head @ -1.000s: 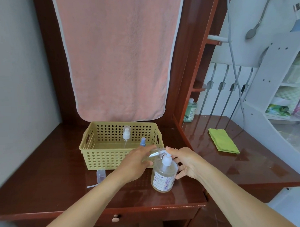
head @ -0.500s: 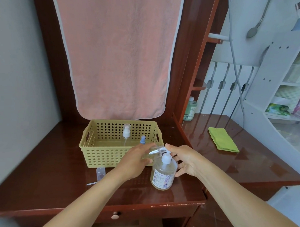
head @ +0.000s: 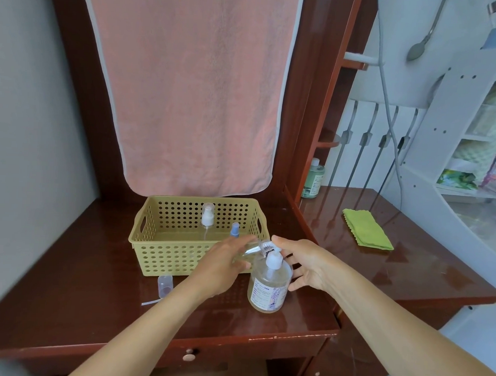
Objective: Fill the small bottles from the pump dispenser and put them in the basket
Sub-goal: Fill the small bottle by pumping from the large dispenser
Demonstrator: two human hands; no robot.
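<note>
Two bare hands are working over a dark red-brown desk, head view only. At far left on the desk a small clear cap is standing by itself, with a thin white tube lying just in front of it. Next, a yellow perforated basket is sitting against a hanging pink towel; inside it a small bottle with a white sprayer top is standing upright, and a small bottle with a blue top is standing nearer the front wall. Left hand is wrapping closed around a small clear bottle, holding it tilted, open threaded neck pointing right at the pump spout. Liquid is showing inside it; level hard to tell. Pump dispenser is standing on the desk just right of the basket's front corner, white pump head up. Right hand is sitting on the pump head with the thumb over the top, other fingers spread loose behind the dispenser, not clenching anything. Further right, a green-tinted bottle is standing at the back and a folded green cloth is lying flat on the desk's right wing.
</note>
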